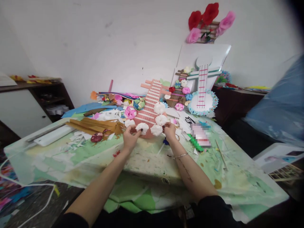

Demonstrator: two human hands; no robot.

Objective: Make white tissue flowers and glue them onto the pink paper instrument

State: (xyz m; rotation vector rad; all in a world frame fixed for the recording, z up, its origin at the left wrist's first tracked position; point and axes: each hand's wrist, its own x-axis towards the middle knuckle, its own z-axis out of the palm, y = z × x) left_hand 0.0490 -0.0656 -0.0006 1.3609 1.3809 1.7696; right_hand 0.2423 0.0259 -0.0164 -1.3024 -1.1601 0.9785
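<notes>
A pink paper guitar [152, 107] with white strips across its neck lies on the table, ringed by white paper flowers. My left hand [130, 136] pinches a white paper flower [142, 127] at the guitar's lower edge. Fingers closed, my right hand [170, 130] presses beside another white flower [156, 129] on the guitar body. A thin bracelet sits on my right wrist.
Brown paper strips [95, 126], a white ruler [53, 135], paper scraps and coloured flowers clutter the green-covered table [147, 158]. Two more paper guitars [203, 95] lean on the wall. Scissors [190, 120] lie to the right. Blue plastic [282, 107] hangs at far right.
</notes>
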